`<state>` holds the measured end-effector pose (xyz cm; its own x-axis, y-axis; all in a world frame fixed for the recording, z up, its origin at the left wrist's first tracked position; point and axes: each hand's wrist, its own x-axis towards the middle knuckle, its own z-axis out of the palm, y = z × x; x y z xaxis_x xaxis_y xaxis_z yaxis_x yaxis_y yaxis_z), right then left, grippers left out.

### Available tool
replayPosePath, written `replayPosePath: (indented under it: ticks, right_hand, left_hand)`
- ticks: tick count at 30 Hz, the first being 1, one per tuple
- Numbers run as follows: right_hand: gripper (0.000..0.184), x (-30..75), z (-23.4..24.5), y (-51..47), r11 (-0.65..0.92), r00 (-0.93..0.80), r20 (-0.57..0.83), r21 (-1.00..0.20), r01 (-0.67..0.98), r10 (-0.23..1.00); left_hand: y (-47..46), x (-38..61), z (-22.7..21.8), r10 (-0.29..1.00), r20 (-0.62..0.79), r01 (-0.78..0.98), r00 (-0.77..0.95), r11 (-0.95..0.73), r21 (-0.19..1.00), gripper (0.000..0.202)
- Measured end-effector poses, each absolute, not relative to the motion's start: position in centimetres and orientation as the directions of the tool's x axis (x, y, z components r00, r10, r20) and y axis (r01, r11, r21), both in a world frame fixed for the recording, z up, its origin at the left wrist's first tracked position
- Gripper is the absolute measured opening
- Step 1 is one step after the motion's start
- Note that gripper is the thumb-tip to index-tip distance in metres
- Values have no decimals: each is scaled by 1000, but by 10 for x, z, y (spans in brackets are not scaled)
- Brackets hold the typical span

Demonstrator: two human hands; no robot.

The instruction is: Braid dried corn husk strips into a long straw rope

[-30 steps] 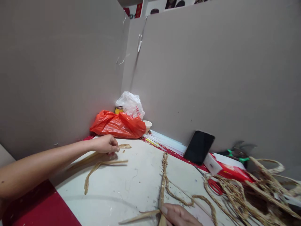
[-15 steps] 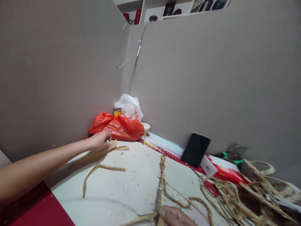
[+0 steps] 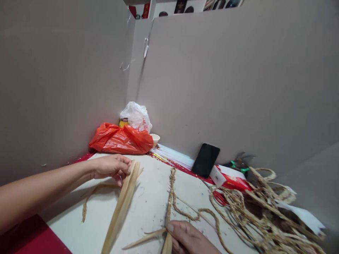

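Note:
My left hand (image 3: 116,169) is closed on the upper end of a long, flat, pale-brown dried leaf strip (image 3: 121,208), which slants down toward the bottom edge of the view. My right hand (image 3: 188,237), low in the middle, pinches a twisted cord of the same fibre (image 3: 170,197) at the place where loose strip ends spread out. The cord runs away from me across the white board and is braided toward its far end. A bent scrap of dried strip (image 3: 88,199) lies below my left forearm.
An orange plastic bag (image 3: 120,139), a white bag (image 3: 136,116) and a small cup (image 3: 155,140) stand in the corner. A black phone (image 3: 206,159) leans on the grey wall. To the right are a red box (image 3: 234,183), red-handled scissors (image 3: 219,198), green-marked pliers (image 3: 239,165) and coiled rope (image 3: 249,218).
My left hand has lifted the dried leaf strip off the board and brought it right, nearer my right hand. My right hand keeps its pinch on the cord. The view has shifted slightly.

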<state>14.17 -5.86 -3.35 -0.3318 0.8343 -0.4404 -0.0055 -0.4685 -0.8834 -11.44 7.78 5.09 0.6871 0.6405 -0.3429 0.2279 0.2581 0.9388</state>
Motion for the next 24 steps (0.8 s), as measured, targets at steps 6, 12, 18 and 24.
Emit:
replayPosePath:
  ticks: [6,12,18,24]
  right_hand:
    - [46,142,-26,-59,-505,-407,-461,-863,0,789]
    - [43,140,-23,-60,-492,-352,-448,-870,-40,821]
    - [43,140,-28,-61,-410,-322,-360,-907,-99,876]
    - [41,141,-25,-60,-352,-336,-308,-933,-76,890]
  left_hand:
    - [46,-77,39,597,-438,141,672,478,867,22]
    - [25,-46,21,534,-429,142,728,494,858,36]
    - [21,-26,2,604,-412,103,682,479,872,34]
    - [12,-20,-8,662,-349,72,663,408,910,22]
